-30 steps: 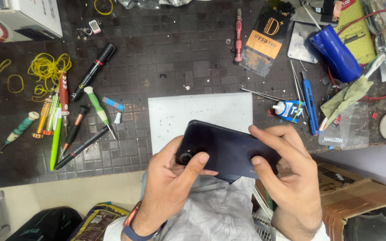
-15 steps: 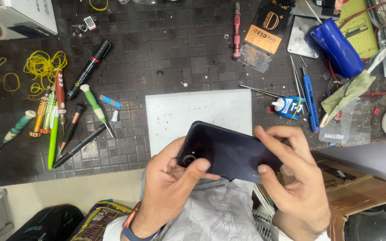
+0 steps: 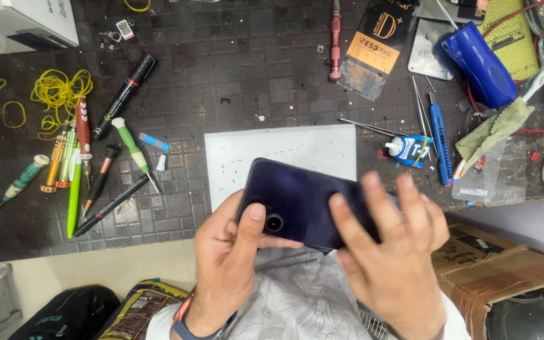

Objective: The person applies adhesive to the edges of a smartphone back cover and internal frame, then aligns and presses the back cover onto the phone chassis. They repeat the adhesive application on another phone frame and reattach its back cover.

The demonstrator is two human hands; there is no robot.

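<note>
dark blue glossy smartphone (image 3: 303,204), back up, held above counter (image 3: 253,69) edge at 6 o'clock of white rectangular mat (image 3: 272,151). left hand (image 3: 231,252) fingers clamped on its camera end, right hand (image 3: 395,245) fingers spread, touching its 3 o'clock end.

The pale grey rectangular work pad (image 3: 281,151) lies bare, and the dark gridded mat (image 3: 247,75) above it is open. A cluster of screwdrivers and pens (image 3: 89,164) blocks the left; the blue glue tube (image 3: 410,151) and blue-handled tool (image 3: 439,141) crowd the right.
</note>
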